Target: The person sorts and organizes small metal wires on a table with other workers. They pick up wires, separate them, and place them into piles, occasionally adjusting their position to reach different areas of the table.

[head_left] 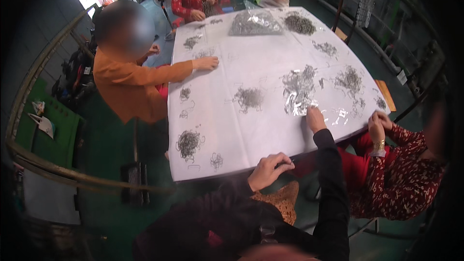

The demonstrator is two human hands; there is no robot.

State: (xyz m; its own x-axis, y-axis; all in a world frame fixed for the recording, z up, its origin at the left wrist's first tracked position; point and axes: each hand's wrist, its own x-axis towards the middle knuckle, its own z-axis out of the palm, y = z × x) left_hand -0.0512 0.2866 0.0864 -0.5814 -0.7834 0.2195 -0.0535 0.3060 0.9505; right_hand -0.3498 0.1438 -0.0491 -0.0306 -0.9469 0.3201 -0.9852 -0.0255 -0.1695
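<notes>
The pile of clear shiny plastic pieces (298, 89) lies on the white table (270, 130), right of its middle and towards the near edge. It is loose and crinkled, glinting silver, spread in a tall irregular patch. Its lower end reaches the fingertips of the right hand (315, 119), which rests flat on the cloth there. A few stray clear pieces (338, 114) lie flat just right of that hand, close to the near edge. The left hand (268, 170) is curled at the table's near edge, well apart from the pile.
</notes>
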